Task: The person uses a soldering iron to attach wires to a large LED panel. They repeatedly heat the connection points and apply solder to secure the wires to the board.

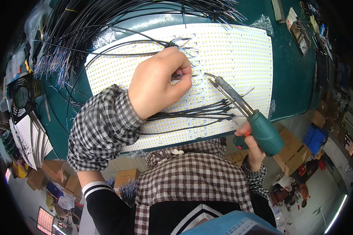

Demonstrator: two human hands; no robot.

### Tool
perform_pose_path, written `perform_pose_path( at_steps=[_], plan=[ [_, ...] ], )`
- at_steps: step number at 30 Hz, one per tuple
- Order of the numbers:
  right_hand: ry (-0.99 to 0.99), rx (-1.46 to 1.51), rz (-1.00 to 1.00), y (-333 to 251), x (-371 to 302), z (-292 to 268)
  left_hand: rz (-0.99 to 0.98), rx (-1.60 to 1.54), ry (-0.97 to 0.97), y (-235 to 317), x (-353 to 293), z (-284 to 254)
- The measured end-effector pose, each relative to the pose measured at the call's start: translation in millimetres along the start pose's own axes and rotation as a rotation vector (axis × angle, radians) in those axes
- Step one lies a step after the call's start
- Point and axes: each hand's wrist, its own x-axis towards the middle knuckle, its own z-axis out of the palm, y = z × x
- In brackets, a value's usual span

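A white LED panel sheet (247, 51) with rows of small yellow chips lies in front of me. My left hand (159, 80) is over its middle, thumb and fingers pinched on a thin black cable (177, 76); the fingers hide part of it. My right hand (253, 148) is wrapped round the handle of a green soldering gun (266, 133). Its metal tip points up and left, close to the panel's middle strip and just right of the left fingers. Several black cables (192, 114) lie across the panel's near part; others run over its upper left.
A large bundle of black cables (82, 23) with stripped coloured ends covers the far left of the green table (290, 78). A small black fan (21, 94) and stacked white sheets (31, 137) are at left. A tray of tools (298, 31) sits far right. Cardboard boxes (292, 150) stand beyond the table.
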Motion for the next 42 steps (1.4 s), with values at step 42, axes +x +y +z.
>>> perform_pose_path(
  at_steps=[42],
  plan=[
    [-0.045,-0.152,-0.022,9.3,1.6,-4.2,0.066,0.048,-0.002,-3.7,-0.4,0.8]
  ],
)
